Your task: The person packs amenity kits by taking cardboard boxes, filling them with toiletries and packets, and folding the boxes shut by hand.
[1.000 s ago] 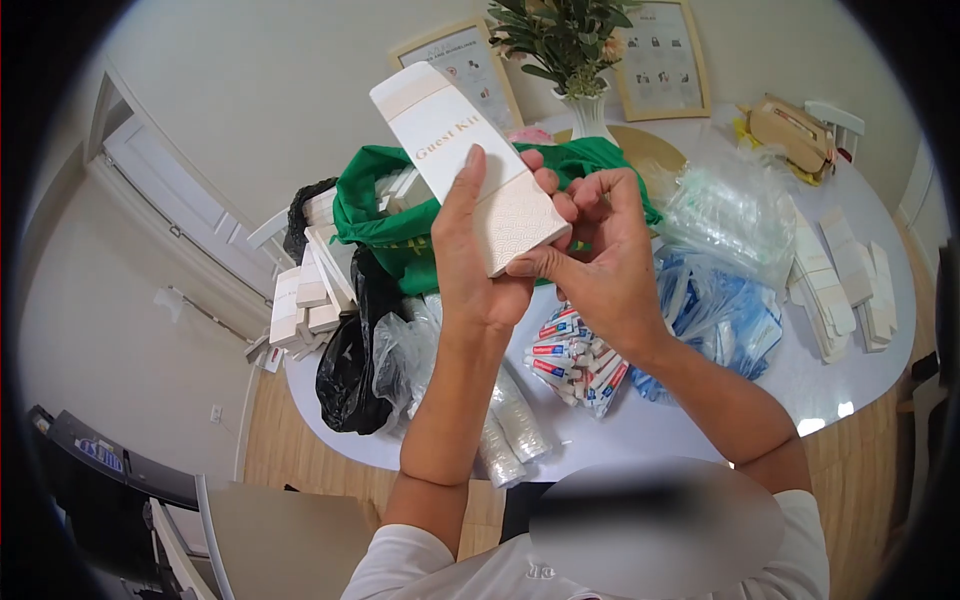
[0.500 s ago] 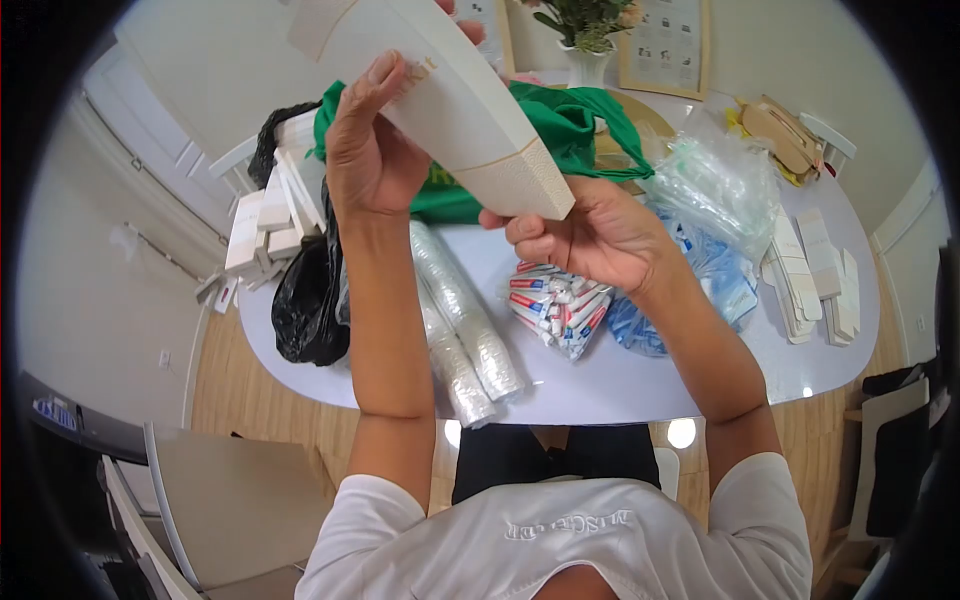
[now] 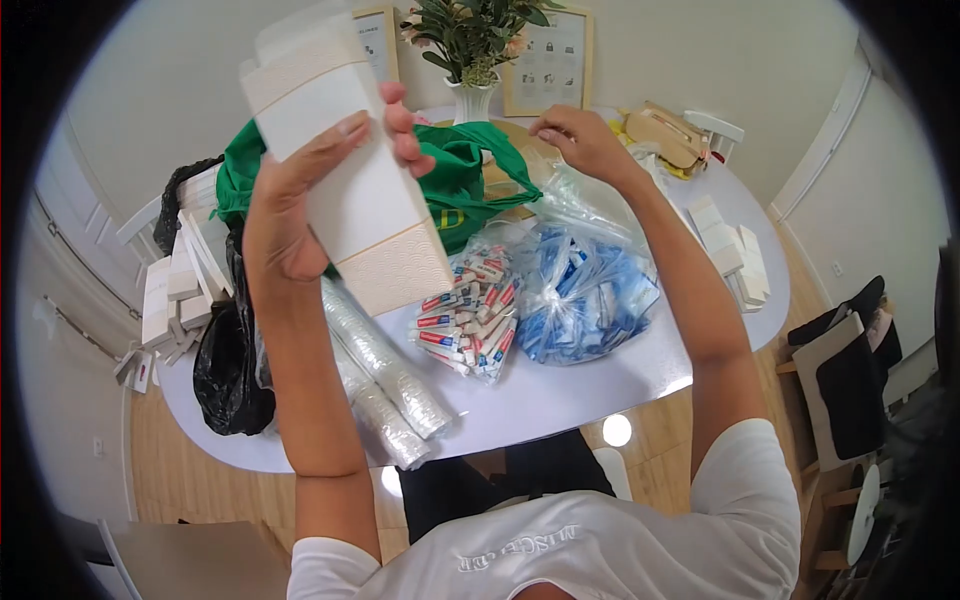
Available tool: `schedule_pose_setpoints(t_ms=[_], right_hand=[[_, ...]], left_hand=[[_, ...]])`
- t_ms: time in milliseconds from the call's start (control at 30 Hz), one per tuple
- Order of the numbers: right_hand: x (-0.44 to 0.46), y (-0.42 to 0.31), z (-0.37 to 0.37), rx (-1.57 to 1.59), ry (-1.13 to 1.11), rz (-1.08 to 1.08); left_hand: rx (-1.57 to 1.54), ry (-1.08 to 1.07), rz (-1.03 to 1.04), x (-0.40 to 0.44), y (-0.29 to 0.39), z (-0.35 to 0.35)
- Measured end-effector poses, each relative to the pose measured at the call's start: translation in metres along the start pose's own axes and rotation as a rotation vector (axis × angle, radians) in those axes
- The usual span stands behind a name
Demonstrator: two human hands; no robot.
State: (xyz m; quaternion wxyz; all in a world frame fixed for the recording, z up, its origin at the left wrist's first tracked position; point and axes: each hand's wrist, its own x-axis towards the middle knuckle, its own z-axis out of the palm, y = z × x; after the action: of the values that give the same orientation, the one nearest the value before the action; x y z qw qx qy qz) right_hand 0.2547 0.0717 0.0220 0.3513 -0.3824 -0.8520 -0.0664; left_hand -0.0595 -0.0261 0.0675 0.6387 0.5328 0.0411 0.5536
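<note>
A white and cream carton [image 3: 350,190] with its top flaps open is gripped in my left hand [image 3: 290,200], thumb across its face and fingers round the far edge. My right hand [image 3: 580,140] is away from the carton, above the clear plastic bags [image 3: 590,200], its fingers curled; whether it holds anything is too small to tell. Below the carton's lower end lies a bag of small toothpaste tubes [image 3: 470,320]. Beside it sits a bag of blue packets [image 3: 585,300]. A green cloth bag [image 3: 460,180] is behind the carton.
Plastic-wrapped rolls [image 3: 385,375] lie at the front of the white table [image 3: 540,400]. Cartons are piled at the left [image 3: 180,290] and right [image 3: 735,255], with a black bag [image 3: 230,370] near the left pile. A vase [image 3: 473,103] and a tan pouch [image 3: 667,137] stand farther back.
My right hand has let go of the carton's lower end and moved right and back over the clear bags. The carton is still in my left hand, turned to a blank face. The view has shifted right.
</note>
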Motion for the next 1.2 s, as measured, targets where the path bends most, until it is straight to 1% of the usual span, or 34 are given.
schedule_pose_setpoints(t_ms=[33, 100, 133, 200, 233, 267, 300, 333, 400, 433, 500, 533, 600, 633, 700, 733, 767, 800, 867, 933, 967, 1033, 1067, 1100, 1167, 1200], right_hand=[[0.000, 0.023, 0.005, -0.005, -0.006, -0.005], [0.005, 0.049, 0.009, -0.033, -0.540, 0.088], [0.005, 0.054, 0.010, -0.040, -0.537, 0.077], [0.009, 0.057, 0.012, -0.451, -0.686, 0.406], [0.012, 0.046, 0.010, -0.454, -0.679, 0.392], [0.009, 0.036, 0.007, -0.431, -0.720, 0.464], [0.009, 0.030, 0.006, -0.404, -0.763, 0.540], [0.011, 0.032, 0.009, -0.399, -0.757, 0.535], [0.012, 0.035, 0.017, -0.449, -0.805, 0.601], [0.011, 0.038, 0.020, -0.447, -0.801, 0.599], [0.007, 0.046, 0.024, -0.514, -0.674, 0.467], [0.007, 0.048, 0.030, -0.513, -0.674, 0.468], [0.011, 0.050, 0.043, -0.429, -0.504, 0.468], [0.012, 0.040, 0.048, -0.431, -0.507, 0.466], [0.015, 0.021, 0.058, -0.466, -0.670, 0.412], [0.013, 0.032, 0.071, -0.466, -0.664, 0.408], [0.007, 0.054, 0.096, -0.470, -0.593, 0.453], [0.013, 0.046, 0.100, -0.472, -0.519, 0.497], [0.020, 0.037, 0.089, -0.412, -0.479, 0.494], [0.031, 0.039, 0.076, -0.361, -0.197, 0.779], [0.033, 0.058, 0.068, -0.346, -0.154, 0.759], [0.030, 0.061, 0.043, -0.308, 0.242, 0.727], [0.026, 0.061, 0.026, -0.157, 0.349, 0.694], [0.026, 0.055, 0.010, -0.003, 0.451, 0.652], [0.029, -0.012, -0.038, 0.566, 0.542, 0.631], [0.030, -0.033, -0.056, 0.789, 0.575, 0.511]], left_hand=[[0.019, 0.004, -0.017, 0.001, -0.005, 0.002], [0.050, 0.039, -0.042, 0.002, -0.013, 0.012], [0.053, 0.038, -0.029, 0.001, -0.017, 0.014], [0.093, 0.055, -0.047, 0.001, -0.024, 0.016], [0.131, 0.066, -0.058, 0.000, -0.024, 0.022], [0.138, 0.070, -0.050, 0.001, -0.023, 0.022], [0.170, 0.080, -0.105, 0.002, -0.023, 0.021], [0.203, 0.088, -0.162, 0.002, -0.024, 0.020], [0.224, 0.070, -0.160, 0.005, -0.028, 0.016], [0.212, 0.069, -0.170, 0.005, -0.029, 0.016], [0.199, 0.067, -0.180, 0.006, -0.029, 0.016], [0.202, 0.062, -0.177, 0.007, -0.029, 0.016], [0.200, 0.060, -0.172, 0.007, -0.029, 0.018], [0.207, 0.081, -0.183, 0.007, -0.029, 0.020], [0.220, 0.102, -0.190, 0.007, -0.029, 0.021], [0.212, 0.085, -0.191, 0.007, -0.030, 0.020], [0.205, 0.069, -0.192, 0.008, -0.030, 0.019], [0.214, 0.068, -0.185, 0.008, -0.030, 0.019], [0.044, 0.106, -0.200, 0.008, -0.029, 0.019], [0.041, 0.076, -0.166, 0.008, -0.027, 0.016], [0.014, 0.076, -0.159, 0.009, -0.027, 0.015], [0.006, 0.089, -0.155, 0.011, -0.028, 0.014], [0.006, 0.083, -0.148, 0.013, -0.030, 0.013], [-0.024, 0.058, -0.188, 0.015, -0.032, 0.011], [-0.039, 0.057, -0.263, 0.020, -0.035, 0.005], [-0.033, 0.064, -0.242, 0.022, -0.037, 0.004]])
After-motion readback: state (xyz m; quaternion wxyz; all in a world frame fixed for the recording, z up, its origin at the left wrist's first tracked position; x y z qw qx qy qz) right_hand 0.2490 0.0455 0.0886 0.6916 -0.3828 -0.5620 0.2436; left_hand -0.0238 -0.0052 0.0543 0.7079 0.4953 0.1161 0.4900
